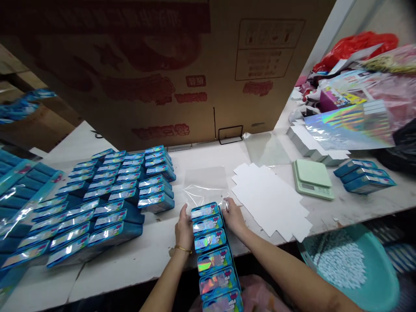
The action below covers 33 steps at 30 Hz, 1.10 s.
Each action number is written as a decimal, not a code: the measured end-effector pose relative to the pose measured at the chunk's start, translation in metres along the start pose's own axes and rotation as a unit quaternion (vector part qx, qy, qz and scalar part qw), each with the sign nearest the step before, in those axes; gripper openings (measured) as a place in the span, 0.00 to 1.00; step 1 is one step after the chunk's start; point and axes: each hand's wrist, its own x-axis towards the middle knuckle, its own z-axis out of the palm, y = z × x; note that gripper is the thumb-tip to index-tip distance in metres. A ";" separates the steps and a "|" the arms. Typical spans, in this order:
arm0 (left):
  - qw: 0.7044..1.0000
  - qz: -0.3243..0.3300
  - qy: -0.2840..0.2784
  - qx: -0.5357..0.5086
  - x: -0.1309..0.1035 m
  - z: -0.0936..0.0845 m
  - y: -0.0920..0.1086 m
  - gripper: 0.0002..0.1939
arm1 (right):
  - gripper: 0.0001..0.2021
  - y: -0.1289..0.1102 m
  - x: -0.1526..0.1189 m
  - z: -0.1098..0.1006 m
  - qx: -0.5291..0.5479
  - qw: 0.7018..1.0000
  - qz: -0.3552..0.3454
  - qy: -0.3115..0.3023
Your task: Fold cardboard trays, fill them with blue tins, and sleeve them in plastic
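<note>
1. Two hands flank a row of blue boxes (212, 247) that runs from the table edge (130, 271) toward the camera; the left hand (183, 230) and right hand (233, 216) press fingers against the row's far end.
2. Open tabletop lies just ahead, under a clear plastic bag (204, 184) touching the row.
3. White card blanks (271, 201) crowd the right, stacked blue boxes (107, 199) the left.
4. Nearest box is cut off by the frame; fingertips are partly hidden.

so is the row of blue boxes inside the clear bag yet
Mostly out: the row of blue boxes meets the clear plastic bag only at its far end; both hands flank it.
</note>
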 end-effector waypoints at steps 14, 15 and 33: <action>0.943 0.178 0.001 0.282 -0.017 -0.002 0.016 0.15 | 0.10 -0.023 -0.009 -0.034 -0.431 0.887 -0.168 0.011; 0.937 0.199 0.012 0.287 -0.013 -0.003 0.017 0.15 | 0.10 -0.025 -0.005 -0.034 -0.433 0.882 -0.185 0.010; 0.933 0.212 -0.043 0.288 0.020 -0.028 0.063 0.08 | 0.08 -0.054 0.029 -0.050 -0.300 0.939 -0.157 -0.064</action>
